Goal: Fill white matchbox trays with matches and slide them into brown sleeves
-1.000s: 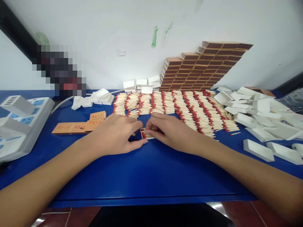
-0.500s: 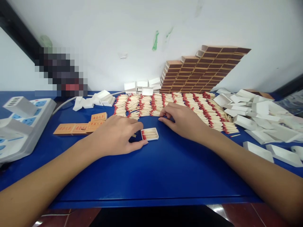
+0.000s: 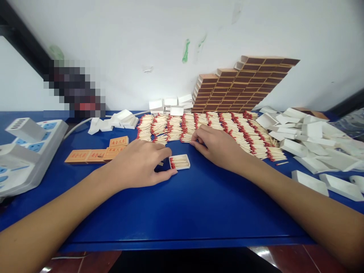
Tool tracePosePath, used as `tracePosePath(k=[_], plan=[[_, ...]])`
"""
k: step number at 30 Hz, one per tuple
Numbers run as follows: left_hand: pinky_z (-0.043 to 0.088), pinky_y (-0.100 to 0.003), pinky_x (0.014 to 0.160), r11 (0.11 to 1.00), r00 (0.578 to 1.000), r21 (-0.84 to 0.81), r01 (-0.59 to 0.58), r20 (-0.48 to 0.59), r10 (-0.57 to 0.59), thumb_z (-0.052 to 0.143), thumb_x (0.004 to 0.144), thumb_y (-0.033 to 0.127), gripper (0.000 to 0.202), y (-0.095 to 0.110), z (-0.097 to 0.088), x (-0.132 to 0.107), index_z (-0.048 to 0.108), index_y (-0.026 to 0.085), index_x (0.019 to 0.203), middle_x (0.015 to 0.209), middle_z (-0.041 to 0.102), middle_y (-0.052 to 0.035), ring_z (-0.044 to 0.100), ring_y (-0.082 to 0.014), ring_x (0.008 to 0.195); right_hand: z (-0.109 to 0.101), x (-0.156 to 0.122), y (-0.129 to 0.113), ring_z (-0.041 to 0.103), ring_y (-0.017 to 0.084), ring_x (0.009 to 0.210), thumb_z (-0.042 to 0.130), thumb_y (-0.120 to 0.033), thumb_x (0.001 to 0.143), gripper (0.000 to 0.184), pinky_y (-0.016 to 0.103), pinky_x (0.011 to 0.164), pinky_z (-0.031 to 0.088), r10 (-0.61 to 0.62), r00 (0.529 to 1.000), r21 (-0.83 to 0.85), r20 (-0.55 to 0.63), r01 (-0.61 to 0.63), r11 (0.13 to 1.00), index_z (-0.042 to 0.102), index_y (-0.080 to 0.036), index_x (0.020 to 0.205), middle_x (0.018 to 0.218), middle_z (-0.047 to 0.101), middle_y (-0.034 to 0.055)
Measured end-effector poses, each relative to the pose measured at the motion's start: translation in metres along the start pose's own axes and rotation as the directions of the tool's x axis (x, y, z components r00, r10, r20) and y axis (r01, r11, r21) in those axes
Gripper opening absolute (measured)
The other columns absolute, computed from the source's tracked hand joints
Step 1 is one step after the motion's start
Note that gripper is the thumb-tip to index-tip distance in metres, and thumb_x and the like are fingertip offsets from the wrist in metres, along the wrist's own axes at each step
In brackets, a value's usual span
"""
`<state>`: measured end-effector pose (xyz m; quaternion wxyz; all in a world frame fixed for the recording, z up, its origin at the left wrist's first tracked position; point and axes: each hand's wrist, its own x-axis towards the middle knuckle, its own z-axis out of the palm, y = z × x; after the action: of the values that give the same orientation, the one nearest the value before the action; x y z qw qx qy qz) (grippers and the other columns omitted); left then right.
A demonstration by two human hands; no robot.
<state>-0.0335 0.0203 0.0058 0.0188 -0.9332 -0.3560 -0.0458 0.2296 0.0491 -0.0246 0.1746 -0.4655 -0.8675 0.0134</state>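
Observation:
A small white matchbox tray (image 3: pixel 180 162) with red-tipped matches in it lies on the blue table (image 3: pixel 184 204). My left hand (image 3: pixel 142 163) curls round the tray's left end, thumb and fingers touching it. My right hand (image 3: pixel 217 146) rests farther back at the near edge of a long spread of loose red-tipped matches (image 3: pixel 210 127), its fingers bent and pinching at the matches there.
Empty white trays (image 3: pixel 309 140) are heaped at the right and a few more (image 3: pixel 119 119) at the back left. Orange matchbox sleeves (image 3: pixel 96 151) lie left of my left hand. Brown sleeves (image 3: pixel 244 83) are stacked against the wall. A white power strip (image 3: pixel 25 148) sits far left.
My right hand left the tray and moved back to the row of loose matches, where it now stays. My left hand has kept its hold on the tray.

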Motion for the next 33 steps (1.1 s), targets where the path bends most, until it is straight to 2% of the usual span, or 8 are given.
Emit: tracePosePath(k=[7,12,21,26,31,33], plan=[[0.039,-0.034,0.062,1.000,1.000,0.001,-0.005,0.003,0.005,0.058,0.099,0.051,0.034,-0.001,0.000,-0.002,0.072,0.021,0.104,0.088,0.076,-0.0024,0.074,-0.0234,0.082,-0.001,-0.002,-0.004,0.061,0.021,0.084,0.053,-0.024,0.103,0.011,0.032,0.070,0.040,-0.020,0.999,0.028,0.045,0.018,0.999,0.059,-0.020,0.095,0.096,0.065,0.0064],[0.040,-0.035,0.062,1.000,1.000,0.004,-0.006,0.004,0.006,0.058,0.099,0.050,0.032,-0.001,-0.001,-0.001,0.072,0.021,0.104,0.088,0.076,-0.0013,0.074,-0.0233,0.080,-0.001,-0.003,-0.003,0.062,0.022,0.085,0.057,-0.024,0.102,0.005,0.033,0.071,0.041,-0.003,1.000,0.050,0.013,0.003,0.999,0.060,-0.020,0.100,0.097,0.067,0.0059],[0.037,-0.034,0.060,1.000,1.000,0.013,-0.002,-0.002,0.002,0.058,0.099,0.052,0.034,-0.001,0.000,-0.001,0.072,0.022,0.103,0.087,0.076,-0.0015,0.074,-0.0234,0.080,0.001,-0.001,-0.002,0.060,0.021,0.081,0.057,-0.021,0.100,0.004,0.032,0.070,0.040,0.013,1.000,0.115,0.019,-0.015,0.993,0.061,-0.022,0.098,0.095,0.067,0.0056],[0.038,-0.034,0.062,1.000,1.000,0.001,0.007,0.017,-0.007,0.058,0.099,0.052,0.033,0.000,0.000,0.000,0.072,0.022,0.104,0.088,0.076,-0.0011,0.074,-0.0236,0.081,-0.001,0.000,-0.002,0.060,0.022,0.083,0.056,-0.025,0.103,0.011,0.033,0.071,0.041,0.026,0.997,0.113,0.077,-0.035,0.993,0.058,-0.021,0.093,0.094,0.066,0.0061],[0.039,-0.035,0.062,1.000,1.000,0.002,0.009,0.003,-0.009,0.058,0.099,0.052,0.034,-0.001,0.001,0.000,0.072,0.021,0.105,0.090,0.076,-0.0021,0.074,-0.0243,0.082,-0.012,-0.005,-0.017,0.061,0.020,0.084,0.054,-0.028,0.105,0.010,0.032,0.071,0.042,-0.043,0.999,0.203,0.028,0.036,0.978,0.059,-0.021,0.100,0.098,0.066,0.0057],[0.039,-0.035,0.063,1.000,1.000,-0.003,0.004,-0.002,-0.004,0.057,0.099,0.052,0.034,-0.001,0.001,-0.001,0.071,0.021,0.103,0.089,0.076,-0.0023,0.074,-0.0243,0.083,-0.016,-0.010,-0.028,0.062,0.020,0.084,0.055,-0.028,0.105,0.010,0.031,0.069,0.042,-0.094,0.994,0.197,0.060,0.080,0.977,0.060,-0.021,0.100,0.099,0.066,0.0053]])
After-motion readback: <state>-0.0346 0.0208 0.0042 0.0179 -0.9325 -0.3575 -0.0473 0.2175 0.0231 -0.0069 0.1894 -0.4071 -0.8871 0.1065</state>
